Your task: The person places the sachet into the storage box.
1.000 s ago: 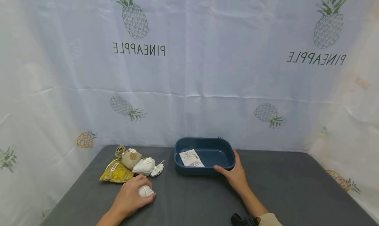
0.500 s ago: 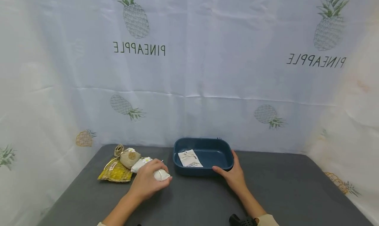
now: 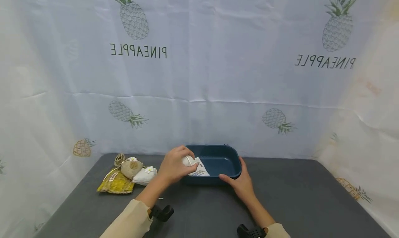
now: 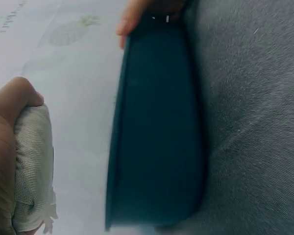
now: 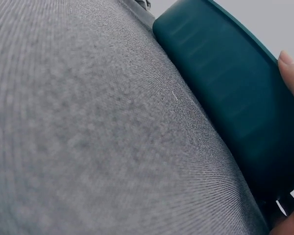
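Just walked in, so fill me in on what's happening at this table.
A person sits at a grey table. Their left hand holds a small white sachet over the left end of a dark blue tray, where a flat white packet already lies. Their right hand grips the tray's near right corner. To the left sit three more sachets: a yellow one, a beige one and a white one.
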### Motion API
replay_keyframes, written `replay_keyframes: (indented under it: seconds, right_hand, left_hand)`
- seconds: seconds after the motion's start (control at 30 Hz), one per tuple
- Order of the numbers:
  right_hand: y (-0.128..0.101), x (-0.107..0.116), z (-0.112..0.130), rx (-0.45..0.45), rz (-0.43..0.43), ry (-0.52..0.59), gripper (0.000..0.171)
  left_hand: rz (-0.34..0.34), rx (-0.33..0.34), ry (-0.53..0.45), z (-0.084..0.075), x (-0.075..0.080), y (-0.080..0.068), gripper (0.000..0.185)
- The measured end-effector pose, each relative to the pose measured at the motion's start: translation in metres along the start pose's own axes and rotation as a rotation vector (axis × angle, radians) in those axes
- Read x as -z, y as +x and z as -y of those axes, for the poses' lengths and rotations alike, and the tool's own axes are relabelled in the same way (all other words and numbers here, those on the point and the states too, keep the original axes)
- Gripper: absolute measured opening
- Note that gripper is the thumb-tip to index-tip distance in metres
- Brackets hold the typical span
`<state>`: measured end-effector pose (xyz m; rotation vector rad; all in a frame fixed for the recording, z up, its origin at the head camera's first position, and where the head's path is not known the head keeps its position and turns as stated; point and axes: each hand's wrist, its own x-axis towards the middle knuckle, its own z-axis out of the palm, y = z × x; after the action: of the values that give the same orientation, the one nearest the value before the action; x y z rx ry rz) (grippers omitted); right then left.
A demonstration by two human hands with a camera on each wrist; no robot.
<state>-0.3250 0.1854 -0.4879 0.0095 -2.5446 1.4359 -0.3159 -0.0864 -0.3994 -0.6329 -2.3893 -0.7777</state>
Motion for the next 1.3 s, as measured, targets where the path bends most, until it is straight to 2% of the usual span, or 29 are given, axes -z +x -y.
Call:
replay_keyframes:
  seconds: [0.13, 0.27, 0.4, 0.6, 0.9, 1.03, 1.3]
  right_hand:
    - [0.000, -0.002, 0.001, -0.001, 0.006, 0.004, 0.115]
    - [-0.001, -0.003, 0.000, -0.004, -0.003, 0.024, 0.115]
    - [-0.001, -0.003, -0.001, -0.004, -0.013, 0.022, 0.115]
    - [-0.001, -0.003, 0.000, 0.014, -0.009, 0.029, 0.115]
    - [-0.003, -0.002, 0.001, 0.005, -0.007, 0.034, 0.115]
    - [-0.004, -0.005, 0.002, 0.007, 0.001, 0.036, 0.115]
    - [-0.001, -0.001, -0.001, 0.015, -0.008, 0.029, 0.114]
  left_hand:
    - [0.049, 0.025, 0.041, 0.004, -0.016, 0.013, 0.015]
    - [0.085, 0.059, 0.036, 0.007, -0.033, 0.025, 0.014]
    - [0.134, 0.133, 0.008, 0.009, -0.047, 0.032, 0.013]
    - [0.219, 0.228, 0.020, 0.011, -0.061, 0.037, 0.013]
    - [0.406, 0.252, -0.078, 0.018, -0.073, 0.043, 0.015]
    - [0.463, 0.258, -0.058, 0.024, -0.079, 0.043, 0.017]
    - [0.513, 0.237, 0.038, 0.028, -0.091, 0.049, 0.023]
